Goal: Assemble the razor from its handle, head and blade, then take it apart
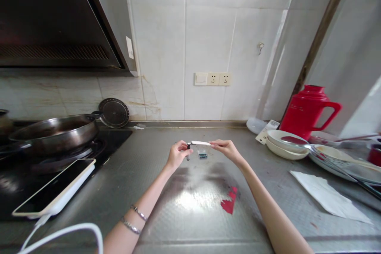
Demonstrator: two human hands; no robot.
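Observation:
Both my hands are held out over the steel counter (190,206). My left hand (177,154) is closed in a pinch on a small dark piece (188,150) at the left end of a slim white stick-like object (200,143). My right hand (225,147) pinches the right end of that white object. The object lies level between the two hands, a little above the counter. Just beneath it, a small dark glassy item (203,153) rests on the counter.
A phone on a white power bank (56,188) with a white cable lies at the left, beside a stove with a metal pan (56,131). At the right stand a red jug (306,109), stacked bowls (285,143) and a paper sheet (327,194). A red scrap (229,202) lies near my right forearm.

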